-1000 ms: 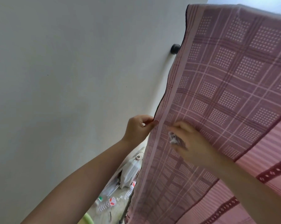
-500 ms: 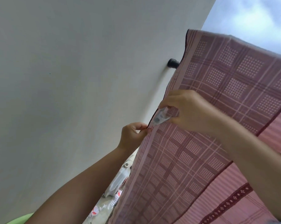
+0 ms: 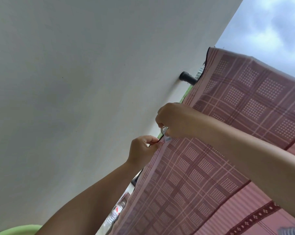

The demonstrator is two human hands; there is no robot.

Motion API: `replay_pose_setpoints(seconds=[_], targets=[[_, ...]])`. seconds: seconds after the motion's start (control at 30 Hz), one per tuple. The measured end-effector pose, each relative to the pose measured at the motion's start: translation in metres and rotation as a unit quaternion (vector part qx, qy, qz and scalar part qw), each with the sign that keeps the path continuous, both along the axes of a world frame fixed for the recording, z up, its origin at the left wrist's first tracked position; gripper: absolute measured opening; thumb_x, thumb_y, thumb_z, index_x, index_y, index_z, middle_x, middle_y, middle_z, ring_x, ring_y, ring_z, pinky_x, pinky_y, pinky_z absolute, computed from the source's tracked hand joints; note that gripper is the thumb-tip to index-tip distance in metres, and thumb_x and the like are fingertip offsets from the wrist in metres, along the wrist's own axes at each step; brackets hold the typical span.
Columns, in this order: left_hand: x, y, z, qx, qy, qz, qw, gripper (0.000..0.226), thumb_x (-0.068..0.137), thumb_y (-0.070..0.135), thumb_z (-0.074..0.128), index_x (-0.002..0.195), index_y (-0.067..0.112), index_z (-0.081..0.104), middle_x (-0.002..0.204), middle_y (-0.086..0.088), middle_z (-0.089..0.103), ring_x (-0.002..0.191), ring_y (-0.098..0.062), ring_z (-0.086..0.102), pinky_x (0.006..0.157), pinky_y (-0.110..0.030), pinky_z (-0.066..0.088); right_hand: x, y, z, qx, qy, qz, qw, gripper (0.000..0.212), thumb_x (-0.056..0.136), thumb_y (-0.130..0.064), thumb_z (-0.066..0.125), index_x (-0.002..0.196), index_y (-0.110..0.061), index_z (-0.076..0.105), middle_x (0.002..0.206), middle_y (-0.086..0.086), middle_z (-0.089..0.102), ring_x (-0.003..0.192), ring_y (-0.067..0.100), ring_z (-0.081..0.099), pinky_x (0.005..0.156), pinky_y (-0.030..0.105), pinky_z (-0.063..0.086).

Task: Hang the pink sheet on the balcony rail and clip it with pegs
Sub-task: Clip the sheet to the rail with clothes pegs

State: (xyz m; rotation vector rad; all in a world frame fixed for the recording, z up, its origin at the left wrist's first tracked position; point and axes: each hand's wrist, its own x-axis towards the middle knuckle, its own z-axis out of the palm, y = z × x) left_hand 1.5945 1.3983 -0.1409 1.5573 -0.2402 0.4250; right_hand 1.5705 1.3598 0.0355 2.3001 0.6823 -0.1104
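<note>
Compared with half a second ago, the view has tilted further upward, so more cloudy sky (image 3: pixel 268 26) fills the upper right of the frame and the black rail (image 3: pixel 188 79) stub on the white wall (image 3: pixel 75 82) sits lower and closer to the centre. The right hand (image 3: pixel 179 122) has come down along the left edge of the pink sheet (image 3: pixel 236 124) and now sits just above the left hand (image 3: pixel 142 148), where before it was well above it. The right hand is closed around a pale peg (image 3: pixel 165 135), whose tip touches the sheet's dark-trimmed edge at the centre of the frame. The left hand stays where it was, pinching that same edge between thumb and fingers just below the peg. The sheet hangs draped over the rail from the upper right down to the bottom of the frame, its checked pattern facing the camera. A green rim (image 3: pixel 16 230) shows at the lower left corner. Bottles (image 3: pixel 117 211) lie blurred below the forearm; their labels are too small to read.
</note>
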Motion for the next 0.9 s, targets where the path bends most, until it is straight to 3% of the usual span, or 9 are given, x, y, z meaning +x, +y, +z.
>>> replay_pose_setpoints(seconds=[0.23,0.3,0.33,0.4,0.47,0.6,0.67,0.8,0.9], targets=[[-0.002,0.004,-0.003,0.013,0.016,-0.034,0.999,0.016,0.079,0.017,0.068,0.086,0.003,0.073,0.068,0.007,0.064,0.057,0.011,0.059,0.053,-0.005,0.044,0.012,-0.012,-0.005,0.051,0.012,0.002,0.999,0.030,0.087,-0.021,0.048,0.116,-0.014,0.053,0.117,0.002,0.055,0.106,0.019,0.053,0.085,0.033,0.049],[-0.003,0.013,-0.010,0.018,0.053,-0.038,0.998,0.011,0.082,0.015,0.063,0.086,0.006,0.070,0.063,0.008,0.059,0.054,0.002,0.056,0.054,-0.006,0.043,0.011,-0.021,-0.010,0.055,-0.014,0.029,0.998,0.033,0.088,-0.023,0.044,0.119,-0.013,0.050,0.121,0.002,0.054,0.111,0.020,0.050,0.093,0.036,0.045],[-0.004,0.021,-0.016,-0.002,0.096,-0.040,0.995,0.008,0.085,0.014,0.060,0.088,0.010,0.067,0.062,0.006,0.055,0.054,-0.002,0.052,0.055,-0.010,0.043,0.011,-0.025,-0.016,0.043,-0.038,0.063,0.996,0.034,0.088,-0.021,0.044,0.120,-0.013,0.048,0.124,0.003,0.053,0.117,0.021,0.046,0.102,0.038,0.039],[-0.004,0.041,-0.029,-0.082,0.205,-0.065,0.973,0.016,0.083,0.013,0.052,0.097,0.009,0.056,0.070,-0.001,0.049,0.060,-0.013,0.048,0.058,-0.021,0.043,0.005,-0.033,-0.034,0.007,-0.071,0.129,0.989,0.038,0.085,-0.012,0.047,0.123,-0.011,0.046,0.133,0.006,0.047,0.130,0.024,0.032,0.115,0.043,0.011],[-0.003,0.060,-0.045,-0.164,0.286,-0.066,0.942,0.037,0.075,0.009,0.042,0.111,0.000,0.046,0.075,-0.005,0.046,0.066,-0.018,0.046,0.060,-0.026,0.038,-0.004,-0.035,-0.063,-0.025,-0.043,0.168,0.984,0.041,0.082,-0.008,0.048,0.123,-0.008,0.045,0.135,0.009,0.045,0.134,0.027,0.026,0.113,0.046,-0.005],[-0.003,0.075,-0.076,-0.155,0.363,-0.026,0.918,0.038,0.088,-0.007,0.028,0.125,-0.006,0.035,0.091,-0.010,0.046,0.085,-0.021,0.042,0.063,-0.024,0.034,-0.009,-0.034,-0.140,-0.085,0.083,0.173,0.978,0.028,0.085,-0.005,0.045,0.112,-0.002,0.054,0.121,0.014,0.055,0.119,0.031,0.040,0.115,0.047,0.006],[-0.006,0.078,-0.085,-0.176,0.386,-0.047,0.905,0.038,0.088,-0.009,0.026,0.124,0.000,0.036,0.088,-0.010,0.044,0.075,-0.017,0.042,0.059,-0.023,0.033,0.004,-0.032,-0.173,-0.085,0.103,0.120,0.984,0.030,0.086,-0.009,0.046,0.115,-0.002,0.052,0.123,0.015,0.053,0.119,0.031,0.040,0.113,0.047,0.013],[-0.017,0.077,-0.097,-0.234,0.415,-0.095,0.874,0.039,0.083,-0.017,0.015,0.104,0.004,0.040,0.078,-0.007,0.035,0.067,-0.015,0.036,0.058,-0.025,0.034,0.032,-0.024,-0.195,-0.105,0.093,0.015,0.990,0.031,0.087,-0.021,0.049,0.116,-0.013,0.052,0.126,0.004,0.052,0.118,0.023,0.043,0.103,0.037,0.028],[-0.020,0.076,-0.100,-0.243,0.417,-0.126,0.867,0.041,0.084,-0.019,0.015,0.086,0.008,0.046,0.078,-0.006,0.036,0.068,-0.015,0.038,0.061,-0.024,0.037,0.039,-0.023,-0.193,-0.102,0.118,-0.041,0.987,0.027,0.088,-0.018,0.046,0.113,-0.014,0.054,0.124,0.003,0.054,0.116,0.022,0.048,0.099,0.036,0.034]])
